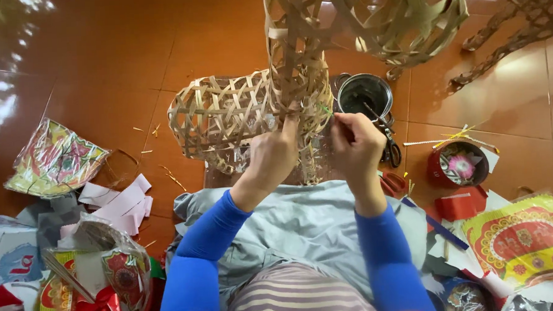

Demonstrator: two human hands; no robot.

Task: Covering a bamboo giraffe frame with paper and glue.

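Bamboo frame (250, 110) lies on the floor straight ahead of my hands, long axis left-right; left hand (275, 154) fingers pinch its weave, right hand (354, 148) fingers pinch a thin strip beside it.

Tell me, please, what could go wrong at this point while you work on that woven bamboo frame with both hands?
The left hand and right hand pinch at one joint of the bamboo frame; the thin strips there might snap or splinter into the fingers. The frame's tall part leans overhead, so it could tip if the grip loosens. The metal pot and scissors sit close beside the right hand and might get knocked.
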